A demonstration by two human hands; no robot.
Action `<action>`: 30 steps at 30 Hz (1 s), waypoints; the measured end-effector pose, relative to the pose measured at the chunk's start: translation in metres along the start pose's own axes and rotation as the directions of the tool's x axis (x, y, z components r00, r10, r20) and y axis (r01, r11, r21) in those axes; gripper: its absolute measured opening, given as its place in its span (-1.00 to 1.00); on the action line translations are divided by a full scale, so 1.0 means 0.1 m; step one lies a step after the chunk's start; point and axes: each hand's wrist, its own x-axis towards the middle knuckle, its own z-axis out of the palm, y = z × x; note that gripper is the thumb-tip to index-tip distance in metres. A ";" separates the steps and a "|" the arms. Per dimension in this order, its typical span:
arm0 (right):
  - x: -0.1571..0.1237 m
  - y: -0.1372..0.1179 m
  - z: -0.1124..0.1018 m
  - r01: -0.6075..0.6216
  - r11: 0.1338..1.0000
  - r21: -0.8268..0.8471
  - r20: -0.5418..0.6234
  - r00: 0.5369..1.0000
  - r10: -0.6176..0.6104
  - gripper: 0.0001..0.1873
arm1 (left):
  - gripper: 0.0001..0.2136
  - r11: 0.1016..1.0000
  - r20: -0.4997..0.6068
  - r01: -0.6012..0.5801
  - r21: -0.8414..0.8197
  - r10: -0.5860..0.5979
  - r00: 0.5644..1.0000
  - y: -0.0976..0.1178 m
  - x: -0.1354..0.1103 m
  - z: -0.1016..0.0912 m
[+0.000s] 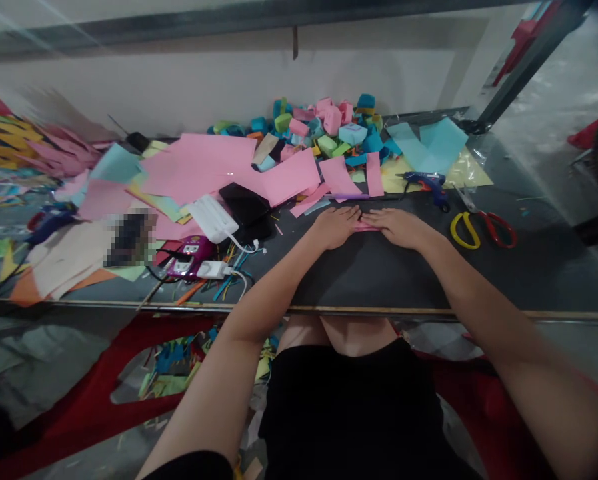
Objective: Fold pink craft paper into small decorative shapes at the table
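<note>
A small piece of pink paper lies on the dark tabletop in front of me, mostly hidden under my fingers. My left hand rests on its left end, fingers stretched out and flat. From the other side my right hand presses on the paper, its fingers also extended. The two hands' fingertips nearly meet over it. Just beyond them lie a purple stick-like item and a narrow pink paper strip.
Scissors with one yellow and one red handle and a blue glue gun lie right. Large pink sheets, a white charger and a purple power strip are left. Folded paper pieces are heaped behind.
</note>
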 end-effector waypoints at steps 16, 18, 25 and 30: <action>-0.03 -0.21 0.01 -0.131 0.991 0.014 -0.052 0.990 0.132 -0.59 | -0.66 0.983 -0.016 -0.011 -0.185 0.009 1.000 -0.26 0.11 0.07; -0.03 -0.26 0.04 -0.161 0.986 -0.036 -0.068 0.985 0.158 -0.56 | -0.69 0.977 -0.025 -0.025 -0.213 0.020 0.999 -0.30 0.12 0.05; -0.05 -0.40 -0.01 -0.191 0.982 0.001 -0.043 0.981 0.191 -0.58 | -0.78 0.934 -0.095 -0.004 -0.358 -0.032 0.995 -0.42 0.12 0.05; -0.04 -0.41 -0.08 -0.110 0.978 0.180 -0.068 0.990 0.124 -0.73 | -0.70 0.897 -0.145 0.026 -0.441 -0.100 0.984 -0.41 0.10 0.03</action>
